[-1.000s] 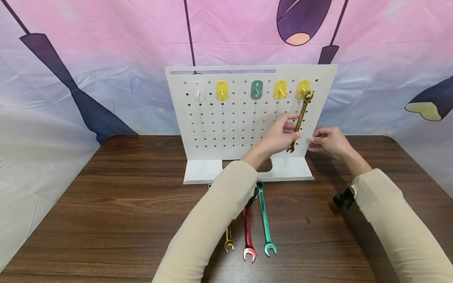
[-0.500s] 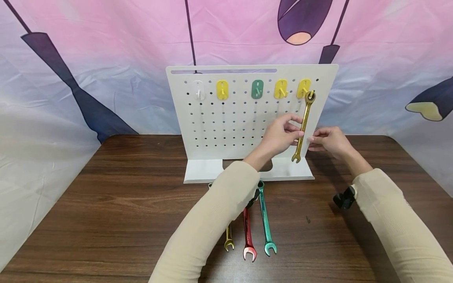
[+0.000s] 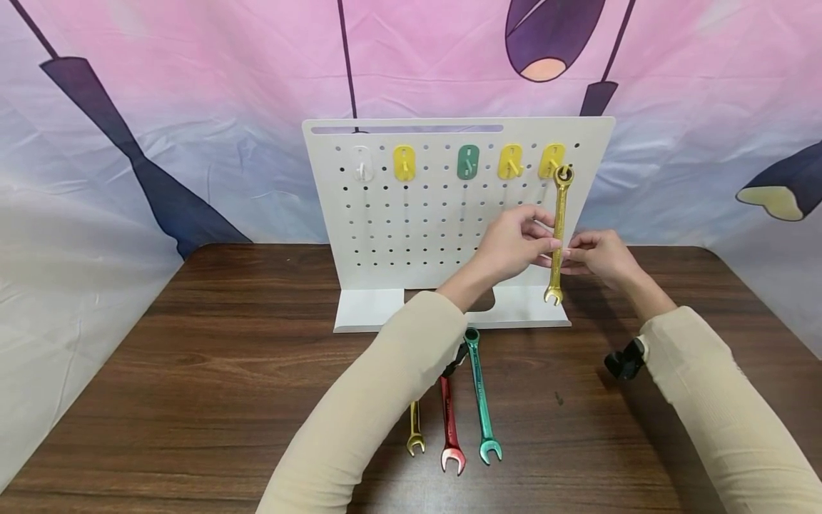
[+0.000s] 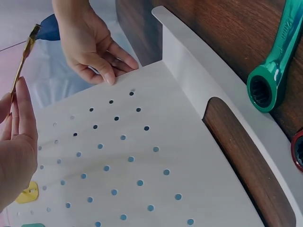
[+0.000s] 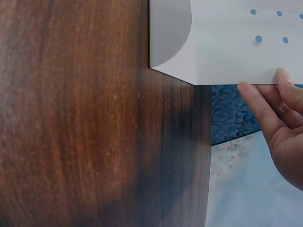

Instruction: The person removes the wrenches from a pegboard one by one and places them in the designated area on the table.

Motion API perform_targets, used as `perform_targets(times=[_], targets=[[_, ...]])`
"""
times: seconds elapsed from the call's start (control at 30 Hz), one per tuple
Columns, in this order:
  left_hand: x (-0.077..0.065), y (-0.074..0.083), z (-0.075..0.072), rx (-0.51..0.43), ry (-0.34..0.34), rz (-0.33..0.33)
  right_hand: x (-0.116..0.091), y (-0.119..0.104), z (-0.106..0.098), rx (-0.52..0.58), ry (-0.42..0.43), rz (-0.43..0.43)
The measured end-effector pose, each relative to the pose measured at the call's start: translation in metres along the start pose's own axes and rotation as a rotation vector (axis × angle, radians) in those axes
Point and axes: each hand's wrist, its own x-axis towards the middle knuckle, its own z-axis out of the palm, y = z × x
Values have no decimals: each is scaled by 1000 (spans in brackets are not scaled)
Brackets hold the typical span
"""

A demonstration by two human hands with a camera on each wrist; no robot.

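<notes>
A gold combination wrench (image 3: 560, 210) hangs nearly upright in front of the white pegboard (image 3: 411, 275). My left hand (image 3: 514, 246) pinches its shaft between thumb and fingers, also seen at the edge of the left wrist view. The wrench's ring end is at the rightmost yellow hook (image 3: 550, 158), with the hook's tip showing inside the ring. My right hand (image 3: 600, 257) holds the board's right edge; in the right wrist view the thumb (image 5: 283, 78) lies over the front face and the other fingers are at and behind the edge.
Other hooks on the board are white (image 3: 362, 165), yellow (image 3: 404, 164), green (image 3: 468, 163) and yellow (image 3: 510, 163). On the wooden table (image 3: 212, 371) lie a green wrench (image 3: 481, 400), a red wrench (image 3: 449, 421) and a smaller gold wrench (image 3: 415, 428), partly under my left sleeve.
The wrench's open end has swung right and down, from slanting to nearly vertical, and my left hand has shifted slightly right with it. The right hand has stayed on the board's edge.
</notes>
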Motion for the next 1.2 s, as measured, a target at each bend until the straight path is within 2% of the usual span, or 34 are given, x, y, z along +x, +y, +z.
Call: perform_targets(times=[0.27,0.53,0.7,0.97,1.2], targets=[[-2,7,0,-6,-24,5,0,0,0,-66,4,-13],[-3,15,2,-22,-30,-29,-1,1,0,-145,30,-33],[-3,18,1,-16,-33,-15,-1,1,-1,-160,40,-43],[-3,25,1,-28,-48,-7,0,1,-2,-27,19,-46],[-8,23,1,-47,-69,-5,-1,1,-2,-79,35,-40]])
